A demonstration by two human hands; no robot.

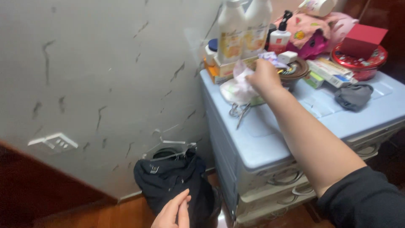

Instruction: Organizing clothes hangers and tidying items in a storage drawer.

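**Right hand grabs crumpled wrapper on drawer unit**

Right hand (265, 77) is closed on a crumpled white plastic wrapper (237, 86) atop the pale blue drawer unit (270, 143), w/ scissors (239, 112) lying just below it. Left hand (173, 213) hangs low, fingers loosely open, empty, near a black bag (168, 179) on the floor. Behind: two tall white bottles (242, 27) w/ yellow-orange labels, a round red tin (363, 61), long flat boxes (331, 71) and a grey cloth (353, 96).
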